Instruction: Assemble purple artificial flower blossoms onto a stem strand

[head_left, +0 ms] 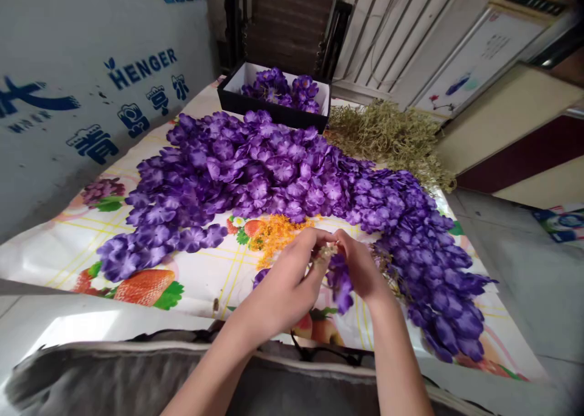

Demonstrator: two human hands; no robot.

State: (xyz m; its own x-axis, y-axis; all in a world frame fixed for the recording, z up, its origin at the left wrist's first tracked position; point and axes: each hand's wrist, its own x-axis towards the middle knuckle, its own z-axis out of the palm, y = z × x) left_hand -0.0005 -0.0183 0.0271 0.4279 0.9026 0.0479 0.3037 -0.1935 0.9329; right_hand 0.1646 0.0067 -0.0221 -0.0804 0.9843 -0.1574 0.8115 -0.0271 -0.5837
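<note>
Printed strawberry cloth (91,264) is spread beneath everything. Left hand (278,291) and right hand (360,270) are raised over cloth, fingertips pressed together, pinching pale stem (326,252) with purple fabric blossom (340,282) attached; join is hidden by fingers, stem's end not made out. Heap of purple blossoms (274,173) is curved beyond hands and down their right; black box (274,109) sits behind it, dried moss (387,139) further right. Blossom could be torn loose by overly hard pinching; heap's edge could be disturbed by lowered right wrist.
</note>
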